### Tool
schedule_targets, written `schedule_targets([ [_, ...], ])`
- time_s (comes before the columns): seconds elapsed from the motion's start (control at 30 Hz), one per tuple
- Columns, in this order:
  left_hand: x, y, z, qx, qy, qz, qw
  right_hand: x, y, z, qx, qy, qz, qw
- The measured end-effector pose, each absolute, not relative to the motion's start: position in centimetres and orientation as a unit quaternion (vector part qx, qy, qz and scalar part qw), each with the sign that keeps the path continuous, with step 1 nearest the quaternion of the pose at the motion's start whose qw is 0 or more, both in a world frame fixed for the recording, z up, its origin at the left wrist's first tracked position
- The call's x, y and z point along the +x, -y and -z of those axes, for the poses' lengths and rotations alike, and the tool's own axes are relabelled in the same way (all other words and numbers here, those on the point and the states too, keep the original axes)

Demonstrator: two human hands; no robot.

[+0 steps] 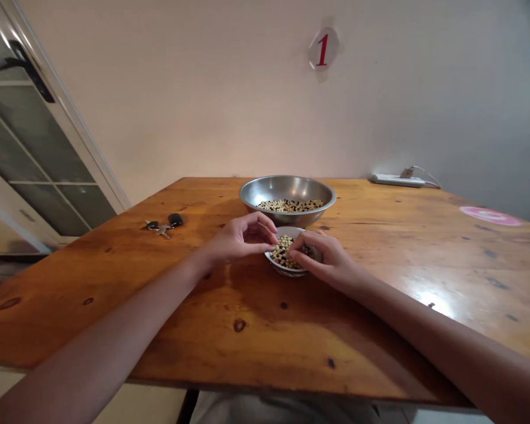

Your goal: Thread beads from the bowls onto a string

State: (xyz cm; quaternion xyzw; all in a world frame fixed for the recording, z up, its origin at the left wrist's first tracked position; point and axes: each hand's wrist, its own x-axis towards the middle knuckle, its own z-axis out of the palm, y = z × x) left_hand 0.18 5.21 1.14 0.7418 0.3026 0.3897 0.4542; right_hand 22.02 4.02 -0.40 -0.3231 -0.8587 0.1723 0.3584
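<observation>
- Nearest the camera, the left forearm (128, 330) and right forearm (433, 330) slant over the near edge of the wooden table (203, 353), angled inward so both hands meet above one spot.
- Far left, a glazed door (48, 129) stands beside the table.
- At mid-left, a bunch of keys (162, 230) lies well apart from the bowls, perhaps put aside to leave elbow room.
- The left hand (238, 238) is at the small bowl's left rim, fingers curled and thumb forward; the gap at the tips is narrow, and I cannot tell whether a bean is pinched there.
- In the centre, the small bowl (288, 272) holds pale and dark beans (282, 252), seemingly set close for both hands to reach.
- Just beyond it, the large metal bowl (287, 219) holds more mixed beans, probably placed there to be within reach.
- The right hand (331, 259) bends over the small bowl's right side, fingertips down at the beans, thumb and forefinger close together; whether they grip one, I cannot tell.
- Far right, a power strip (397, 180) lies by the wall; nearer is a pink sticker (491, 215).
</observation>
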Motion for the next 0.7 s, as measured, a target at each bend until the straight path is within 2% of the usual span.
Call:
schedule_targets([
  [0.2, 0.82, -5.23, -0.57, 0.753, -0.302, -0.385, 0.440, 21.83, -4.30, 0.82, -0.323, 0.854, -0.155, 0.378],
  [0.4, 0.67, -5.35, -0.72, 0.775, -0.367, -0.396, 0.328, 21.64, -4.61, 1.05, -0.344, 0.829, -0.170, 0.406],
  [0.6, 0.68, -5.62, -0.71, 0.775, -0.391, -0.408, 0.283, 21.74, -4.85, 1.35, -0.347, 0.826, -0.166, 0.413],
  [0.7, 0.84, -5.32, -0.75, 0.796, -0.398, -0.403, 0.213, 21.80, -4.96, 1.36, -0.329, 0.833, -0.151, 0.419],
])
